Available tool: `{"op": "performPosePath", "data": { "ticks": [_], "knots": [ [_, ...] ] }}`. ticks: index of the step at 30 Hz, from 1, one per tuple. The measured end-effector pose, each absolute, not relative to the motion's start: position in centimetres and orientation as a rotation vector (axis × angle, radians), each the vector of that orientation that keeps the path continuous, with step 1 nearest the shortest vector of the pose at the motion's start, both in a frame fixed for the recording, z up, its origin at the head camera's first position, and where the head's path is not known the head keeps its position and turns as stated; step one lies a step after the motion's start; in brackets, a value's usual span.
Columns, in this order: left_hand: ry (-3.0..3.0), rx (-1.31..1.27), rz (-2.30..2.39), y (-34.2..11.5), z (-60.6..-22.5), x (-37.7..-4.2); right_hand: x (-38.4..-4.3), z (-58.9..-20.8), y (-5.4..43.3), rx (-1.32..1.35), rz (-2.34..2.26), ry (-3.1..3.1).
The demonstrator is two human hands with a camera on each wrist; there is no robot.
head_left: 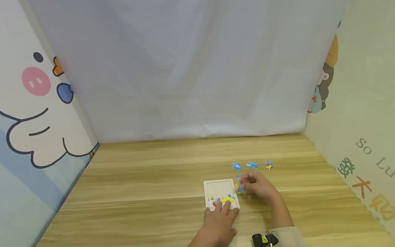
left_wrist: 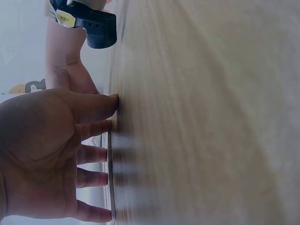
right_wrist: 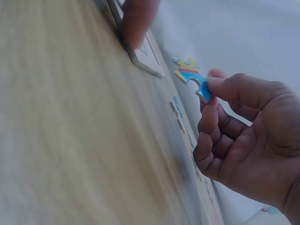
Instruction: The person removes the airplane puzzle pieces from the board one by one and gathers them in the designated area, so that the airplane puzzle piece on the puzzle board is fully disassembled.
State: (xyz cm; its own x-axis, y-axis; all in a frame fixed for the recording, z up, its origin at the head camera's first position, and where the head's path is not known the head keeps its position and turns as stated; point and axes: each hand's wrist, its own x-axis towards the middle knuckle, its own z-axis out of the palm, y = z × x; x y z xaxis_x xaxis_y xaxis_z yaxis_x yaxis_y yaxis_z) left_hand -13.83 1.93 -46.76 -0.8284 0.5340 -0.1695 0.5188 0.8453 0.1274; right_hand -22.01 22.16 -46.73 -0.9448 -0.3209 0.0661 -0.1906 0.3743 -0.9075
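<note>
Blue-and-yellow puzzle piece (right_wrist: pixel 192 77) pinched in right hand (right_wrist: pixel 243 136), clearest at wrist; left hand (head_left: pixel 219 219) flat on tray (head_left: pixel 219 188).

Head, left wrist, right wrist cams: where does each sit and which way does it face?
Head: above, facing forward and down at the wooden table; both hands and the puzzle tray show.
Left wrist: low beside the left hand, whose fingers press the tray's edge.
Right wrist: low beside the right hand pinching a puzzle piece.
Shared: the right-wrist and head views both show the tray.
</note>
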Motion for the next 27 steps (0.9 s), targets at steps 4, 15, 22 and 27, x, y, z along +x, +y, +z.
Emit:
{"op": "performPosePath", "data": {
  "ticks": [4,15,22,27],
  "knots": [
    [2.834,0.815,0.095,2.0,-46.7,-13.9,-22.0,-46.7,22.9,-0.416,-1.644,2.507],
    [2.855,0.825,0.102,1.7,-46.5,-13.5,-21.5,-46.7,24.9,-0.210,-1.653,2.549],
    [2.854,0.826,0.108,1.5,-46.5,-13.6,-21.2,-46.4,26.1,-0.158,-1.646,2.570],
    [2.841,0.830,0.116,1.7,-46.3,-13.5,-21.0,-46.0,27.5,-0.116,-1.659,2.573]
  ]
}}
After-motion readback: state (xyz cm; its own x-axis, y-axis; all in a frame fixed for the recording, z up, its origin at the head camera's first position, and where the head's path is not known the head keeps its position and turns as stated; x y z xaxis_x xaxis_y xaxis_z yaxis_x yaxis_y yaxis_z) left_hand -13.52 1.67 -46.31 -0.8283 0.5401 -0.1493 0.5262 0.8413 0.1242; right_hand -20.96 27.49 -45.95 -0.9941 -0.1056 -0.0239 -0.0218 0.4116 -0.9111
